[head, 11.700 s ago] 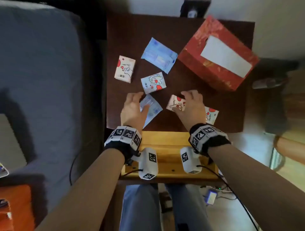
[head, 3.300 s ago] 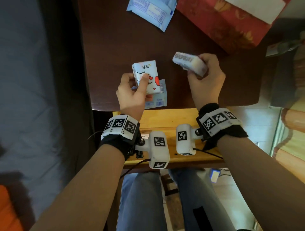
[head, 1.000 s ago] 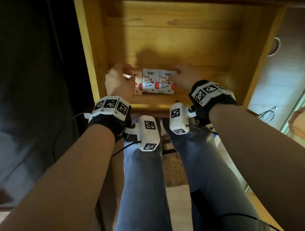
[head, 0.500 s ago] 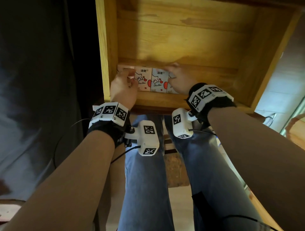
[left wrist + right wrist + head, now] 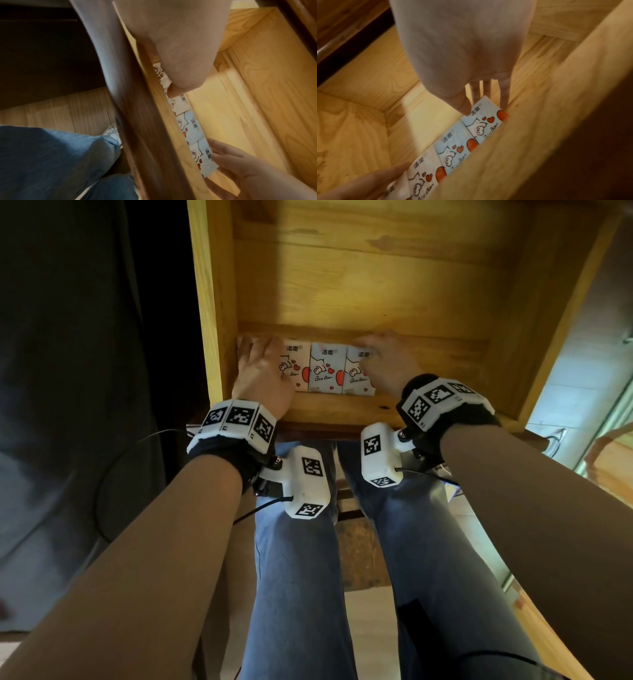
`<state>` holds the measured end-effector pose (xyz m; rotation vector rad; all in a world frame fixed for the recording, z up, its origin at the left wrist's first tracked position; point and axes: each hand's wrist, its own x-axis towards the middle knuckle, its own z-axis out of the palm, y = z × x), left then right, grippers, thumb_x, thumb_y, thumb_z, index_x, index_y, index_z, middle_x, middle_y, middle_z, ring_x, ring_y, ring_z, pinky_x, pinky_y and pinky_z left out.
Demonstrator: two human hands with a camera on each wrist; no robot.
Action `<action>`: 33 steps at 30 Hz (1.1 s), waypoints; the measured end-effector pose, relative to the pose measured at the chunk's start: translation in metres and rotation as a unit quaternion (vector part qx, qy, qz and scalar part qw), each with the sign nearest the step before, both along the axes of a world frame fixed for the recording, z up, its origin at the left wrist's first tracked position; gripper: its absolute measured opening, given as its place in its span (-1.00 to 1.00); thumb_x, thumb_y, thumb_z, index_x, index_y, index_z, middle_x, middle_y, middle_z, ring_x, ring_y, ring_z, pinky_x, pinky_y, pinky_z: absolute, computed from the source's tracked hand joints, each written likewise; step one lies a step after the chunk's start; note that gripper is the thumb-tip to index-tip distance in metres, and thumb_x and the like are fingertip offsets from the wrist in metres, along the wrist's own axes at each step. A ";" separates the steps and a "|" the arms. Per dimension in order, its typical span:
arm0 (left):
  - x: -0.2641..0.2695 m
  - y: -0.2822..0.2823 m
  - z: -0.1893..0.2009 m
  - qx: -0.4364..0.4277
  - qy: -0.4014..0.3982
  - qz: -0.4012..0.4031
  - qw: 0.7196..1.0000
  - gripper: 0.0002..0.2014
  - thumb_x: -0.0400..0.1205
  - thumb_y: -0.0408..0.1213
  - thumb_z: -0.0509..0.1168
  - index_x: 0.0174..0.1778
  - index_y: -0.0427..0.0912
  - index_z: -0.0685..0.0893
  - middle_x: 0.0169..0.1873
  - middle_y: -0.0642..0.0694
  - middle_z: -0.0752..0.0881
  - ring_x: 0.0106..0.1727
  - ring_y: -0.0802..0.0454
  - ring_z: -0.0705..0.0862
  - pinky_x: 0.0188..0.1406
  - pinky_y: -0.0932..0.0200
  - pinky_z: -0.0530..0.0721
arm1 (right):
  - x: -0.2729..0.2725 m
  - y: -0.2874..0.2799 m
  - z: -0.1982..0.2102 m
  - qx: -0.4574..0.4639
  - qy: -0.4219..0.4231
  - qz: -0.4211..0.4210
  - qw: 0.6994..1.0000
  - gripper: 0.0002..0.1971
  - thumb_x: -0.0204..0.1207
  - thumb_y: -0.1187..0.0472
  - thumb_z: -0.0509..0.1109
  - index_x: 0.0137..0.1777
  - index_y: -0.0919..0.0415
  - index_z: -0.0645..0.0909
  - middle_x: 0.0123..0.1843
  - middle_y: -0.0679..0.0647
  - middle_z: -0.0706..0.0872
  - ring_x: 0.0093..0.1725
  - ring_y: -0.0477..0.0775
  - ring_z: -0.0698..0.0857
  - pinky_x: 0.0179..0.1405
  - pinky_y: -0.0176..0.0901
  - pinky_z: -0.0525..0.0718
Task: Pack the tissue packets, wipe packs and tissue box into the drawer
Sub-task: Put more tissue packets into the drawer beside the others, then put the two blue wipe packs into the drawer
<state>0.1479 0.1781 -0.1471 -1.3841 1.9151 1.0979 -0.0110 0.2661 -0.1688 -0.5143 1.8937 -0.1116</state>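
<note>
Pale wood of the open drawer (image 5: 342, 285) fills your view, and along its near wall the tissue packets (image 5: 325, 368) lie flat in one row, touching side by side. Your left hand (image 5: 260, 371) rests with straight fingers on the left end, and your right hand (image 5: 387, 364) presses flat on the right packet. This looks like the aligning step; next you must release and fetch the wipe packs and tissue box, not in view.

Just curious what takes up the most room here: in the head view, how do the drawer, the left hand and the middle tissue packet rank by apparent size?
1. drawer
2. left hand
3. middle tissue packet, though the hand looks only slightly larger
</note>
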 end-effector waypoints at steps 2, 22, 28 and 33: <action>-0.001 -0.002 0.001 0.005 -0.003 -0.002 1.000 -0.43 0.64 -0.41 0.14 0.58 -0.15 0.16 0.64 -0.14 0.14 0.67 -0.18 -0.06 0.62 -0.10 0.09 | 0.002 -0.001 0.002 0.002 -0.009 -0.004 1.000 -0.55 0.60 0.35 0.15 0.48 0.10 0.40 0.54 0.21 0.29 0.50 0.23 0.37 0.43 0.02 0.52; -0.088 -0.057 0.093 -0.095 0.313 0.142 0.934 -0.72 0.48 -0.41 0.10 -0.02 -0.18 0.68 -0.24 0.02 0.74 -0.21 -0.02 0.76 -0.08 -0.09 0.75 | -0.058 -0.052 0.102 -0.248 0.046 -0.233 0.939 -0.84 0.54 0.22 0.32 -0.04 0.28 0.69 -0.32 -0.02 0.72 -0.40 -0.17 0.69 -0.40 -0.40 0.64; -0.126 -0.071 0.099 -0.321 0.274 0.076 0.903 -0.62 0.35 -0.34 0.19 0.08 -0.16 0.66 0.11 -0.19 0.67 0.13 -0.18 0.61 0.03 -0.08 0.61 | -0.091 -0.076 0.104 -0.336 0.104 -0.231 0.907 -0.90 0.49 0.25 0.35 -0.10 0.24 0.68 -0.38 0.04 0.70 -0.56 -0.21 0.67 -0.55 -0.42 0.61; -0.140 -0.070 0.098 -0.225 0.095 0.022 0.969 -0.08 0.15 -0.44 0.25 0.48 0.19 0.24 0.66 0.02 0.04 0.67 -0.18 -0.13 0.46 -0.41 0.03 | -0.112 -0.081 0.113 -0.278 0.000 -0.210 0.937 -0.93 0.50 0.31 0.33 -0.07 0.20 0.63 -0.37 0.09 0.71 -0.54 -0.04 0.74 -0.54 -0.25 0.70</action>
